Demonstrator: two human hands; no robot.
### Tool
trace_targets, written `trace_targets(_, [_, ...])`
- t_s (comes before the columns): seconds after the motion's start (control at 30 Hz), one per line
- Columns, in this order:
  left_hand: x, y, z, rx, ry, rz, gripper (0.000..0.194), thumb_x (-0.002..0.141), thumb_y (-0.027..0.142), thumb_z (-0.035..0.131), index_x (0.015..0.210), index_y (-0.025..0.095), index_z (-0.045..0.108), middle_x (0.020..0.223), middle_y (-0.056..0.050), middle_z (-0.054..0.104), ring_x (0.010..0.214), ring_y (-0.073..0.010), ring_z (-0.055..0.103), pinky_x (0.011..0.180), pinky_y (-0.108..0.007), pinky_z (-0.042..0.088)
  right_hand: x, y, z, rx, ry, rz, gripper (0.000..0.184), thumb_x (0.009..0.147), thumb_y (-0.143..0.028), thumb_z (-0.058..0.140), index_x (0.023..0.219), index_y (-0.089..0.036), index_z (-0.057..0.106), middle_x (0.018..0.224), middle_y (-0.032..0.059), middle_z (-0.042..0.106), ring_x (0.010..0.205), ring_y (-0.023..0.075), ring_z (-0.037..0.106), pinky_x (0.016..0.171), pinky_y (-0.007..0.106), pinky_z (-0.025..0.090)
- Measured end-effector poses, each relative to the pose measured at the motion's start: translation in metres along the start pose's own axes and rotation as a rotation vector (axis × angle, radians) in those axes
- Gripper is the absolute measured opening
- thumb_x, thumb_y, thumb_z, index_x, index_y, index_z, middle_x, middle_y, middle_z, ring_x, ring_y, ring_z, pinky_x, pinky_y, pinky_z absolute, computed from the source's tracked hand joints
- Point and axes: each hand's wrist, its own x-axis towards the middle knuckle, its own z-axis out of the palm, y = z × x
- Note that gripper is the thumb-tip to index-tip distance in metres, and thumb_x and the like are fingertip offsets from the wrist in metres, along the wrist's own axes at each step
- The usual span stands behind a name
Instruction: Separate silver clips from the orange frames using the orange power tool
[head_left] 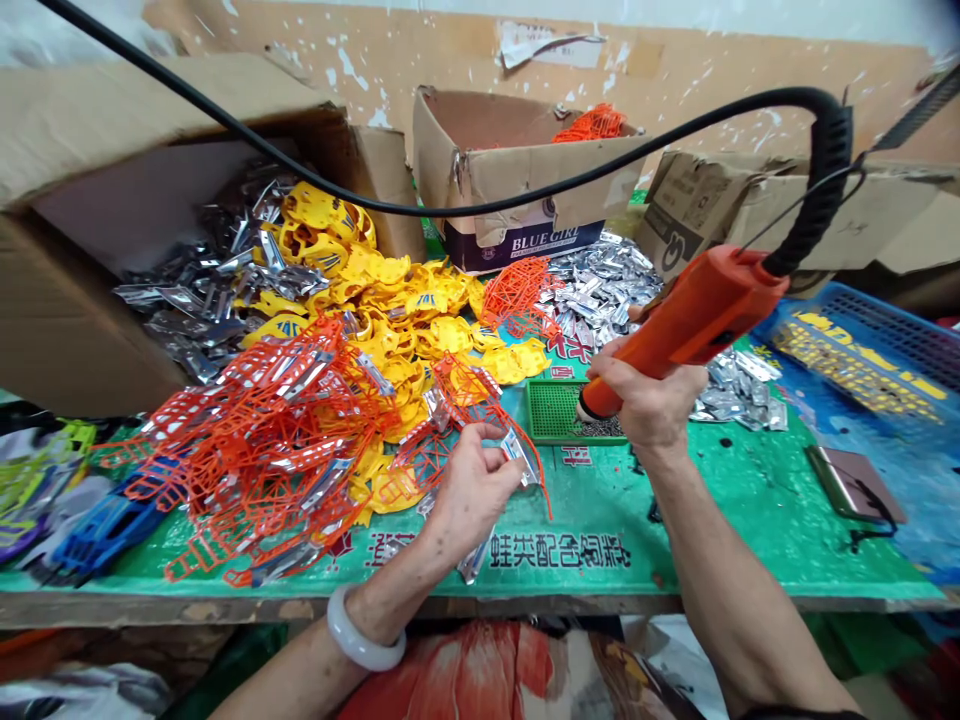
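My right hand (654, 402) is wrapped round an orange electric screwdriver (690, 318), tilted with its tip down in a small green tray (534, 412). Tiny dark screws (613, 428) lie in that tray. Between thumb and fingers, my left hand (474, 478) pinches a silver plastic piece (519, 452) against a thin orange lattice frame (466, 382), just left of the tray. Several more orange frames (300, 420), some with silver pieces on them, are heaped to the left. Yellow plastic shells (442, 335) are piled behind my left hand.
Loose silver pieces (600, 285) lie behind the tray. Cardboard boxes (525, 180) line the back, and a large one (60, 320) lies open at left. A black cable (480, 208) hangs across the view. At right are a blue basket (900, 320) and a flat pinkish device (855, 480).
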Motion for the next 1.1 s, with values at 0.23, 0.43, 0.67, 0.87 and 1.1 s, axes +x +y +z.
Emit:
trace_targets(0.23, [-0.007,0.017,-0.006,0.067,-0.087,0.022,0.010,0.077,0.024,0.053,0.080,0.015,0.049,0.050,0.007,0.052,0.041,-0.0061,0.041,0.043,-0.017,0.033,0.005,-0.006,-0.002,0.024,0.059,-0.028,0.043,0.060,-0.020,0.074,0.101,-0.020,0.060,0.066,-0.0046,0.061,0.053,0.0137,0.058,0.056,0.032,0.050])
trace_targets(0.43, [-0.002,0.013,-0.004,0.087,-0.112,0.023,0.011,0.077,0.023,0.052,0.085,0.016,0.049,0.059,0.001,0.062,0.043,-0.0079,0.047,0.042,-0.017,0.037,0.000,-0.056,-0.007,0.271,-0.029,-0.038,0.039,0.064,-0.016,0.068,0.103,-0.020,0.060,0.064,-0.0028,0.060,0.050,0.0157,0.056,0.051,0.034,0.048])
trace_targets(0.67, [0.003,0.008,0.002,0.077,-0.091,0.050,0.008,0.076,0.021,0.051,0.082,0.017,0.049,0.057,0.003,0.059,0.047,-0.0099,0.052,0.041,-0.017,0.039,-0.027,-0.086,-0.007,0.460,-0.187,0.073,0.027,0.066,-0.012,0.062,0.090,-0.023,0.058,0.069,-0.0016,0.059,0.057,0.0177,0.058,0.059,0.040,0.049])
trace_targets(0.87, [0.005,0.008,0.007,0.027,-0.084,0.048,0.007,0.074,0.019,0.050,0.080,0.018,0.050,0.055,0.004,0.058,0.047,-0.0106,0.054,0.040,-0.017,0.039,-0.034,-0.078,-0.001,0.478,-0.181,0.099,0.038,0.066,-0.012,0.062,0.102,-0.023,0.057,0.068,-0.0021,0.059,0.057,0.0173,0.058,0.059,0.039,0.050])
trace_targets(1.1, [0.007,0.008,0.006,0.017,-0.086,0.056,0.009,0.073,0.015,0.049,0.082,0.017,0.051,0.055,0.004,0.057,0.047,-0.0096,0.053,0.042,-0.016,0.038,-0.037,-0.073,0.000,0.461,-0.183,0.103,0.029,0.069,-0.014,0.061,0.096,-0.023,0.058,0.069,-0.0023,0.058,0.059,0.0167,0.059,0.062,0.040,0.051])
